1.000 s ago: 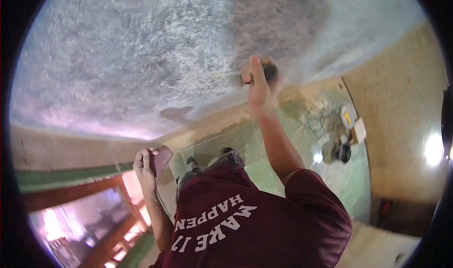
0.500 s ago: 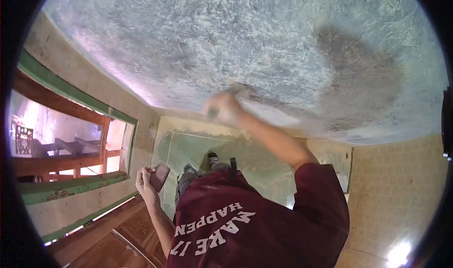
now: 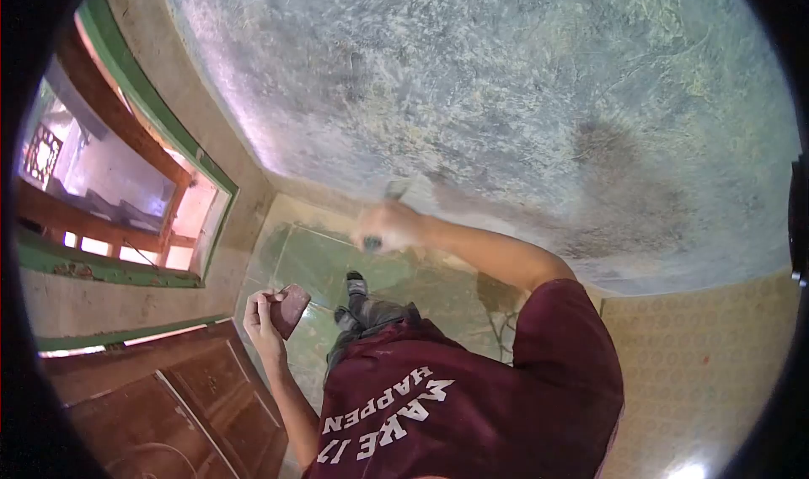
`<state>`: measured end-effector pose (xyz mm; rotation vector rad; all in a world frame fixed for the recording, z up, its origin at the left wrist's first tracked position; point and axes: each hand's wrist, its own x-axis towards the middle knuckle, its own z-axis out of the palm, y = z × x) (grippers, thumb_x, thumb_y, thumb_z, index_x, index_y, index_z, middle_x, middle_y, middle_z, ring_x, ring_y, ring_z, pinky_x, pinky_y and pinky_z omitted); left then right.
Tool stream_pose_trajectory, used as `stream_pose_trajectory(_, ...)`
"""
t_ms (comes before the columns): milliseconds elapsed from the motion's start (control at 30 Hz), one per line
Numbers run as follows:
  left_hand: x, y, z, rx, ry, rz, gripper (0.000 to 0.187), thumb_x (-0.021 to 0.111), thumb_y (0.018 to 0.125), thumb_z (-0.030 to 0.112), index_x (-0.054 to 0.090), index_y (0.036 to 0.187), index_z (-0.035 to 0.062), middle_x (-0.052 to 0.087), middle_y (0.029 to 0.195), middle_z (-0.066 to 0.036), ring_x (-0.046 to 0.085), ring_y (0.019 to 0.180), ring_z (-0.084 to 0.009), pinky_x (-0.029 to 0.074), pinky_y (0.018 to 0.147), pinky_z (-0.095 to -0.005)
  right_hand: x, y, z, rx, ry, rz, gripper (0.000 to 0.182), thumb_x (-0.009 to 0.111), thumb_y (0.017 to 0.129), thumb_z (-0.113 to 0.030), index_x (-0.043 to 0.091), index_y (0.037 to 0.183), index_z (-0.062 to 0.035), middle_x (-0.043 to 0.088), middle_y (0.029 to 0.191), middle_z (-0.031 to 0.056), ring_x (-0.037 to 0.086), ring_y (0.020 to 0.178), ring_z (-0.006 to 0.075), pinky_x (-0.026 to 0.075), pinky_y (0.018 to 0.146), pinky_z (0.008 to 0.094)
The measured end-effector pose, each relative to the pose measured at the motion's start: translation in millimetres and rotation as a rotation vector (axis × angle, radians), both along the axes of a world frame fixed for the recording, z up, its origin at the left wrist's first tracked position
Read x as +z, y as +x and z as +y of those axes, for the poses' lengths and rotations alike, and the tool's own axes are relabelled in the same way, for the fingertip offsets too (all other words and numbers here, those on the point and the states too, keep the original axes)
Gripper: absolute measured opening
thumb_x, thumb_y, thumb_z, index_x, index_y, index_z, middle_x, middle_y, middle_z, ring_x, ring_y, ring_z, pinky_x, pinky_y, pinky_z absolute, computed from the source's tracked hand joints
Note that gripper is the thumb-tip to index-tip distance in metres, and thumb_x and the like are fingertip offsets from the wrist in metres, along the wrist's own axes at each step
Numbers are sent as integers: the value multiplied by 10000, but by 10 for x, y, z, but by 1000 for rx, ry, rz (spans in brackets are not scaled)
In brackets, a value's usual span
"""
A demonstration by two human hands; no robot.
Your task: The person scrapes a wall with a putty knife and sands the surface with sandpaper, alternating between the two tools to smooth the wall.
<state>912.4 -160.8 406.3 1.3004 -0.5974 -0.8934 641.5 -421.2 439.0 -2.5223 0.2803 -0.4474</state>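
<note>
My right hand, slightly blurred, is wrapped round a scraper. The dark butt of its handle shows below my fist, and the scraper's blade points up at the lower part of a mottled blue-grey wall. At the left, raised in front of the brown door, my left hand grips a flat reddish-brown pad between thumb and fingers. The pad is held well apart from the wall.
A green-framed window opening is on the left, above a brown panelled door. Green floor tiles lie under my feet. A yellowish patterned wall stands at the right, and a thin dark wire-like item shows near my right side.
The view has tilted and turned. My right hand now appears lower and slightly farther left with the scraper. My left hand keeps its hold on the pad in nearly the same spot.
</note>
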Motion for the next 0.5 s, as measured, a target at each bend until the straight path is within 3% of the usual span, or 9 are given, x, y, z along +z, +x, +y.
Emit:
stream_pose_trajectory(33, -99, -50, 129, 17, 3, 14, 244, 540, 1075, 211, 625, 1040, -15, 651, 942, -69, 622, 925, -151, 488, 929, -301, 199, 125, 177, 82, -37, 22, 83, 742, 793, -126, 715, 859, -168, 705, 829, 53, 688, 801, 255, 557, 741, 364)
stream_pose_trajectory(100, -313, -128, 371, 69, 78, 105, 248, 540, 1076, 219, 629, 1045, -11, 652, 940, -71, 630, 913, -154, 495, 911, -300, 392, 268, 220, 281, -305, -254, 117, 740, 766, -119, 706, 861, -178, 686, 792, 36, 682, 758, 235, 555, 690, 382)
stream_pose_trajectory(167, -333, -220, 601, 97, 97, 104, 250, 538, 1077, 224, 633, 1045, -6, 653, 937, -75, 634, 908, -163, 497, 905, -305, 360, 31, -326, 159, -114, -109, 204, 783, 746, -83, 715, 931, -133, 723, 888, 67, 698, 875, 266, 548, 744, 423)
stream_pose_trajectory(200, -304, -277, 694, 108, 99, 94, 255, 539, 1076, 229, 634, 1045, -6, 654, 936, -75, 632, 906, -164, 497, 906, -306, 204, -109, -360, 175, -110, -113, 204, 783, 746, -83, 715, 931, -133, 723, 888, 67, 698, 875, 266, 548, 744, 423)
stream_pose_trajectory(300, -195, -378, 909, 210, 105, -2, 267, 542, 1075, 241, 638, 1046, -6, 654, 934, -77, 624, 903, -163, 490, 902, -302, -359, -473, -609, 20, -77, 346, 167, 741, 835, -163, 702, 974, -81, 722, 893, 158, 693, 809, 332, 543, 706, 447)
stream_pose_trajectory(367, -175, -381, 1068, 315, 117, -27, 259, 541, 1071, 235, 640, 1050, -3, 646, 939, -65, 616, 922, -158, 480, 895, -284, -376, -415, -571, 11, -82, 519, 180, 727, 865, -189, 697, 989, -63, 721, 895, 188, 691, 788, 354, 542, 693, 455)
stream_pose_trajectory(433, -123, -469, 1160, 419, 115, -33, 256, 544, 1067, 234, 641, 1055, -3, 649, 944, -61, 618, 930, -160, 479, 894, -285, -106, -226, -274, -37, -34, 434, 277, 679, 958, -343, 708, 965, -68, 689, 777, 140, 630, 661, 220, 501, 637, 405)
stream_pose_trajectory(500, -116, -639, 1195, 501, 71, 14, 255, 541, 1068, 233, 644, 1059, 0, 656, 948, -60, 623, 948, -164, 477, 903, -291, 320, 10, -347, -101, 140, 348, 256, 678, 973, -325, 691, 967, -69, 686, 796, 118, 623, 674, 203, 503, 639, 364)
